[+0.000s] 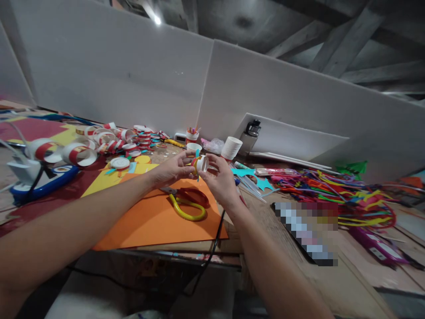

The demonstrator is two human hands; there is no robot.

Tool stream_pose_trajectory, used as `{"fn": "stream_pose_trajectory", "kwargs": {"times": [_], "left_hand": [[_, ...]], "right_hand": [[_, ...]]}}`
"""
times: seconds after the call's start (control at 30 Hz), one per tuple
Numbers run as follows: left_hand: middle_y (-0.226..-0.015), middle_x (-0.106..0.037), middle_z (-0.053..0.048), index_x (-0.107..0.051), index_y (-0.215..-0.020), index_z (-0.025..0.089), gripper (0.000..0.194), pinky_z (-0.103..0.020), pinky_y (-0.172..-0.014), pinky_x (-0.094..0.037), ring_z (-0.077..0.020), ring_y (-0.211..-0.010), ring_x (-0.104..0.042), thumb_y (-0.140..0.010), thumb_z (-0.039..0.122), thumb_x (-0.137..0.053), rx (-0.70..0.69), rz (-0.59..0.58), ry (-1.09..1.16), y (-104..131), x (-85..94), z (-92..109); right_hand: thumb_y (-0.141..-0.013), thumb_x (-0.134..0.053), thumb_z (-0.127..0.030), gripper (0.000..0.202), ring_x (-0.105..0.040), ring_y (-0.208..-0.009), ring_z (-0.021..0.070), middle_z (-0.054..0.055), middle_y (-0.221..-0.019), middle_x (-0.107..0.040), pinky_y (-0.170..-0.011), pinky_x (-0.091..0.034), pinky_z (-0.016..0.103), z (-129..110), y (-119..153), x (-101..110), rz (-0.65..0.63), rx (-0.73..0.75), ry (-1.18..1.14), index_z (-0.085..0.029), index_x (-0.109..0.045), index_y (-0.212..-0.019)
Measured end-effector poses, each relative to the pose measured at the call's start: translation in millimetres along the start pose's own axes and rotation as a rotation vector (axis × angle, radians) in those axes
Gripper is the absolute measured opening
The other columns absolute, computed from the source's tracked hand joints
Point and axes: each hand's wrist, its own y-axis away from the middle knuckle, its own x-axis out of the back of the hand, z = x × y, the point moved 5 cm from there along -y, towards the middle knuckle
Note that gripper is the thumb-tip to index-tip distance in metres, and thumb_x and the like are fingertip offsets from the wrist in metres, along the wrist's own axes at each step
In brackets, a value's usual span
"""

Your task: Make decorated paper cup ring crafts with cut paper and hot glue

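Note:
Between my two hands is a small white cup piece (pixel 202 164) with a red and yellow band and teal tabs sticking out at its top and bottom. My left hand (pixel 175 169) grips it from the left with the fingertips. On its right side, the fingers of my right hand (pixel 219 177) are closed on its rim. Below the hands, scissors with yellow and red handles (pixel 188 209) lie on orange paper (pixel 146 221). A white round piece with coloured tabs (pixel 120 163) sits on yellow paper to the left.
Red and white paper rings (pixel 79 153) and a blue-edged device (pixel 46 181) are at the left. Stacked white cups (pixel 231 148) and a dark bottle (pixel 249 138) stand behind. Colourful pipe cleaners (pixel 332 190) lie at the right. A black cable (pixel 217 235) crosses the front edge.

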Motion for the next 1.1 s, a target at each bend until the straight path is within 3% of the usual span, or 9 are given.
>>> {"fn": "stream_pose_trajectory", "kwargs": {"times": [0.1,0.43,0.93,1.1], "left_hand": [[-0.125,-0.062,-0.011,-0.052,-0.133,0.025,0.065,-0.032,-0.083,-0.053,-0.0193,-0.097,-0.065,-0.073,0.022,-0.078,-0.019,-0.01,-0.026,1.2,-2.5,1.8],[-0.118,-0.066,-0.01,-0.058,-0.129,0.024,0.067,-0.035,-0.088,-0.053,-0.0231,-0.104,-0.065,-0.067,0.018,-0.082,-0.019,-0.01,-0.049,1.2,-2.5,2.7],[-0.123,-0.064,-0.007,-0.064,-0.122,0.025,0.062,-0.037,-0.095,-0.053,-0.0231,-0.111,-0.063,-0.064,0.009,-0.08,-0.037,-0.005,-0.023,3.7,-1.5,5.4],[-0.126,-0.063,-0.007,-0.064,-0.12,0.025,0.058,-0.037,-0.093,-0.054,-0.025,-0.114,-0.061,-0.066,0.012,-0.08,-0.016,-0.014,0.014,5.5,-2.1,3.5]], "right_hand": [[-0.076,-0.072,-0.026,0.045,-0.062,-0.102,0.0196,0.008,-0.117,-0.06,-0.09,-0.055,0.037,-8.7,1.8,1.5,0.025,0.008,0.046,-0.024,-0.059,-0.119],[-0.078,-0.072,-0.03,0.038,-0.061,-0.087,0.0158,0.006,-0.11,-0.058,-0.082,-0.057,0.034,-18.7,4.1,0.4,-0.003,0.025,0.014,-0.025,-0.063,-0.114],[-0.075,-0.076,-0.027,0.041,-0.059,-0.098,0.0201,0.006,-0.111,-0.056,-0.086,-0.056,0.038,-29.0,7.0,0.5,0.052,0.122,0.099,-0.028,-0.062,-0.113],[-0.077,-0.075,-0.029,0.037,-0.059,-0.096,0.0199,0.006,-0.109,-0.056,-0.086,-0.056,0.039,-32.9,8.2,0.4,0.071,0.137,0.144,-0.028,-0.062,-0.112]]}}
